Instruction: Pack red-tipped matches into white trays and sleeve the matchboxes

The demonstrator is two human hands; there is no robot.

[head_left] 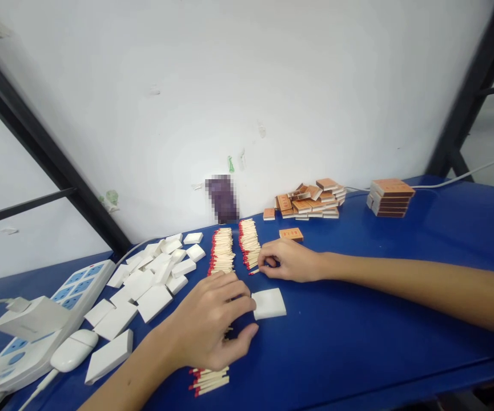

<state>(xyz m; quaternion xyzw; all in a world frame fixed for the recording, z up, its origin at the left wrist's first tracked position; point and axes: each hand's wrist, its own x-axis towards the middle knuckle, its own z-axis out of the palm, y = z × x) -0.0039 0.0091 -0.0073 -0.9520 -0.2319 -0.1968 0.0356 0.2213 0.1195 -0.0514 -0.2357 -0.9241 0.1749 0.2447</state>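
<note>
My left hand (212,322) curls over a row of red-tipped matches (208,381) on the blue table (358,319), its fingertips touching a white inner matchbox tray (269,303). My right hand (287,260) rests further back with fingers closed, pinching a few matches at the near end of the right match row (249,242). A second match row (222,250) lies just left of it. A single orange matchbox sleeve (290,233) lies just behind my right hand.
Several white trays (148,279) are heaped at the left. A white power strip (41,325) with a plug and a white earbud case (73,350) sit at the far left. Orange matchbox sleeves (310,201) are piled by the wall, and a neat stack (390,197) stands to their right.
</note>
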